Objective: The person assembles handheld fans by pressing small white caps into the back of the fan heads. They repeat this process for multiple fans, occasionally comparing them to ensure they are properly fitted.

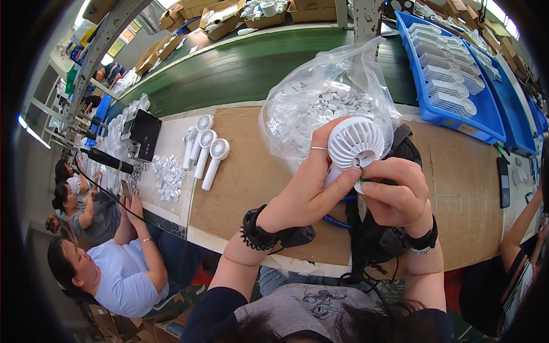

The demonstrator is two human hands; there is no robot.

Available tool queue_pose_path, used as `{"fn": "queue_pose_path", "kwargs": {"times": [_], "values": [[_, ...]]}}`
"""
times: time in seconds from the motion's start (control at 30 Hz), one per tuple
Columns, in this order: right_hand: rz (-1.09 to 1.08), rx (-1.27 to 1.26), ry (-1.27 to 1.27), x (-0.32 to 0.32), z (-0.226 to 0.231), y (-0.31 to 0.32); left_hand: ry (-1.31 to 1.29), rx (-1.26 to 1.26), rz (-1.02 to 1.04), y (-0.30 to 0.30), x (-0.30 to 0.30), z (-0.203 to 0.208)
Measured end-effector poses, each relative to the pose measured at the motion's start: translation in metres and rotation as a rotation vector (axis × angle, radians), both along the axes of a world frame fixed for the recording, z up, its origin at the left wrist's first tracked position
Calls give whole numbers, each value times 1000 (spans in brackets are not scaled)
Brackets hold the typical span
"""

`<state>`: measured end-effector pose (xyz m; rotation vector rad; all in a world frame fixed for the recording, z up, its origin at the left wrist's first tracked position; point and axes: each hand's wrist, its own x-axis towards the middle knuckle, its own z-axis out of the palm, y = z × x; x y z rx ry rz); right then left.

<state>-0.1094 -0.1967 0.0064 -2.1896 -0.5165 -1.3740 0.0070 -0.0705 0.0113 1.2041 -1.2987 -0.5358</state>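
A white handheld fan (355,140) with a round ribbed grille is in my left hand (303,191), its fingers wrapped round the back and its thumb at the front. My right hand (400,191) pinches a small white round piece (359,187) with a bit of green on it, just below the middle of the grille. A small dark opening shows at the grille's hub beside my fingertips. Just beyond the fan stands a clear plastic bag (289,117) full of small white round pieces. Much of the fan's handle is hidden by my left hand.
Several white handheld fans (213,164) lie on the cardboard-covered table (246,131) at left, near a pile of small shiny pieces (168,178). A blue crate (426,103) of white fan parts is at far right. Behind runs a green conveyor belt (223,71). A person (123,274) sits at left.
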Motion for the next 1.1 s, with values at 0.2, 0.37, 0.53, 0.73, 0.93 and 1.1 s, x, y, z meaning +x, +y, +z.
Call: {"fn": "queue_pose_path", "kwargs": {"times": [0.2,0.37,0.53,0.73,0.93,1.1], "values": [[5,42,-15,1,0,2,40,-2,-28,1,0,1],[0,55,-28,0,1,1,89,22,-43,1,-1,3],[-4,61,-25,-1,2,2,168,65,-45,2,-3,5],[9,55,-18,-1,4,2,101,54,-23,0,-2,3],[8,49,-14,0,4,0,90,57,-14,1,-3,2],[9,74,-11,0,5,-1,146,71,-37,1,-3,0]]}}
